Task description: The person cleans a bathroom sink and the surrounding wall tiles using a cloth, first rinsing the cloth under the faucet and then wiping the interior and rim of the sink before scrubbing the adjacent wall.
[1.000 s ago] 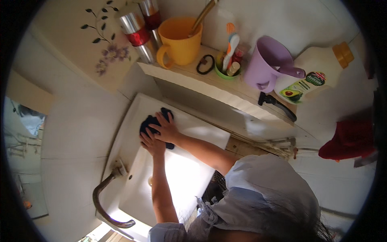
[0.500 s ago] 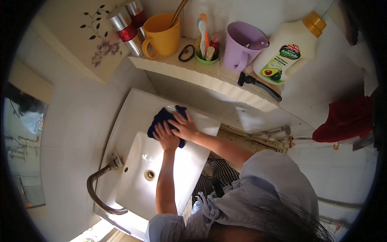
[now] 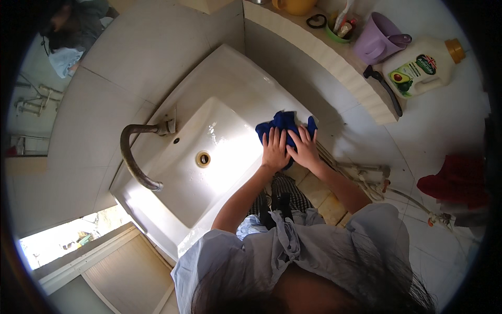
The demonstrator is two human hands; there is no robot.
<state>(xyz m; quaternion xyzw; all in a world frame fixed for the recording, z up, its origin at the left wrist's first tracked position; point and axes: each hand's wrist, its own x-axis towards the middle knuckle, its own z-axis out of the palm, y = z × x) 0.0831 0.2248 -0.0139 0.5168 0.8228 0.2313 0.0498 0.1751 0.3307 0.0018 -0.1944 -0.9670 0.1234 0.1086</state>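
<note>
A dark blue cloth [image 3: 282, 121] lies bunched on the right side of the white washbasin [image 3: 238, 78], at its front corner. My left hand [image 3: 275, 152] presses flat on the cloth, fingers stretched out. Beside it, my right hand [image 3: 305, 149] also rests on the cloth with its fingers spread. Part of the cloth is hidden under both palms. Left of the hands is the basin's bowl, with a round drain [image 3: 203, 159] and patches of bright light.
A curved metal faucet [image 3: 129, 152] arches over the basin's left side. On the wall shelf [image 3: 314, 47] at upper right stand a purple cup [image 3: 372, 44], a green holder [image 3: 334, 35], a large bottle [image 3: 423, 68] and a razor [image 3: 384, 91]. Pipes [image 3: 366, 170] run below right.
Both hands and the cloth have moved along the basin rim from its back area to the right front corner. The view has turned, so the shelf now appears farther right.
</note>
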